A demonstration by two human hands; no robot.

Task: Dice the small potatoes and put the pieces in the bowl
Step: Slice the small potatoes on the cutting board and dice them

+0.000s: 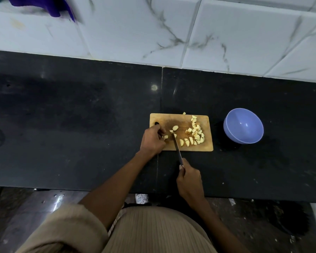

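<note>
— Ribbed beige clothing point(153, 232) filled the bottom of the view, with a rolled-up sleeve point(66, 227) on the left arm. What were the hands doing beyond it?

— Her or his right hand point(189, 181) was over the dark surface point(71, 125), fingers point(183, 165) curled tight round the handle of a knife point(177, 150). The blade ran up and to the left onto the wooden cutting board point(208, 143), its tip among the potato bits near the board's middle.

— And the left hand?

— The left hand point(152, 139) rested on the board's left end, fingers point(161, 131) curled down over a small potato piece point(165, 137). That piece lay at the fingertips, just left of the blade tip. Whether the fingers actually pinched it or only pressed beside it, I could not tell.

— Where was the rest of the potato?

— One larger unpeeled chunk point(175, 128) lay just beyond the knife tip, apart from both hands. A row of half-moon slices point(187, 141) sat along the near edge, right of the blade. The heap of diced pieces point(196, 131) was gathered on the board's right side. One stray cube point(184, 113) lay at the far edge.

— The bowl?

— The lilac bowl point(243, 126) stood on the surface right of the board, well apart from the hands, tipped toward the camera, with no pieces visible inside.
</note>
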